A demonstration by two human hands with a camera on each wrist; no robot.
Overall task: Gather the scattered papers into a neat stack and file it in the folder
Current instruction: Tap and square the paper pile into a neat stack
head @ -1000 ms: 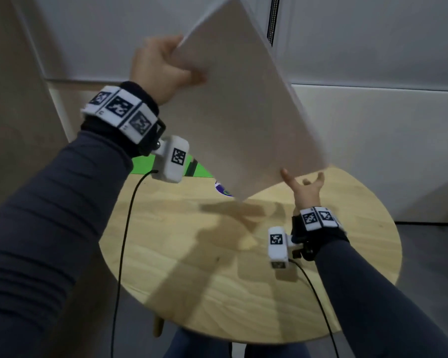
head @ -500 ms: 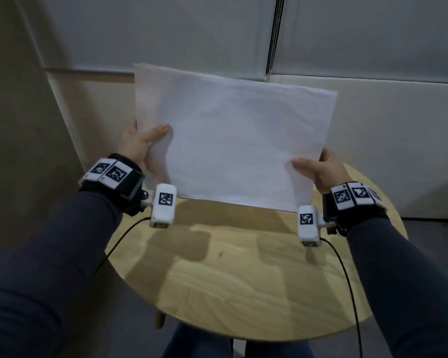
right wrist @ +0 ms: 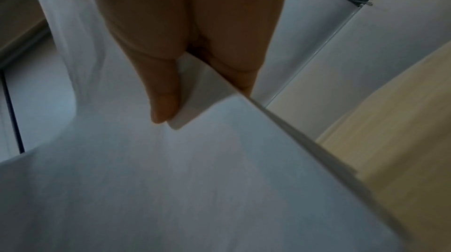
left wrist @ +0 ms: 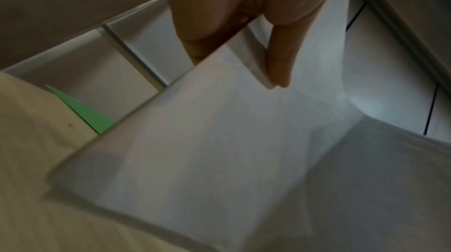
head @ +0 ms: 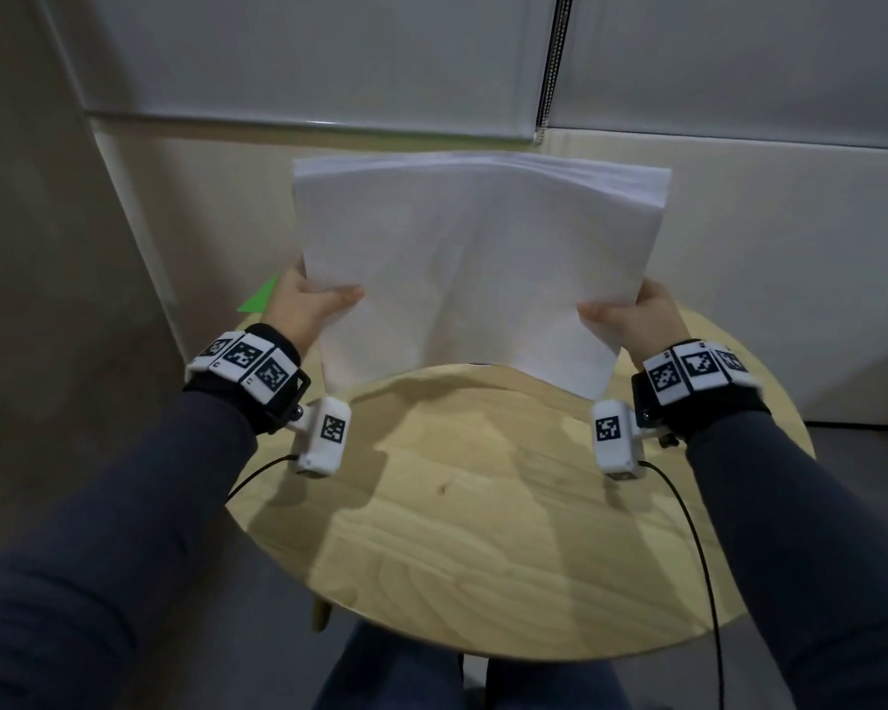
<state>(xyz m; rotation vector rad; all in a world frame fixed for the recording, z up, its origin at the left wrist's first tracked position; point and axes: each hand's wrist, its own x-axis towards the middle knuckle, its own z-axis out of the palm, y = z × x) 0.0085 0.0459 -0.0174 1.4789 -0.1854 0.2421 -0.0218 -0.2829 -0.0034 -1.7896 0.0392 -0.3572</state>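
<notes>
left hand grasps the left edge of the paper stack, thumb on the near face, fingers behind. right hand grasps the right edge the same way. stack held nearly upright above the far side of the round wooden tabletop, sheets bowed in the middle, top edges fanned slightly. green folder corner shows just left of the left hand, mostly hidden behind the papers.
</notes>
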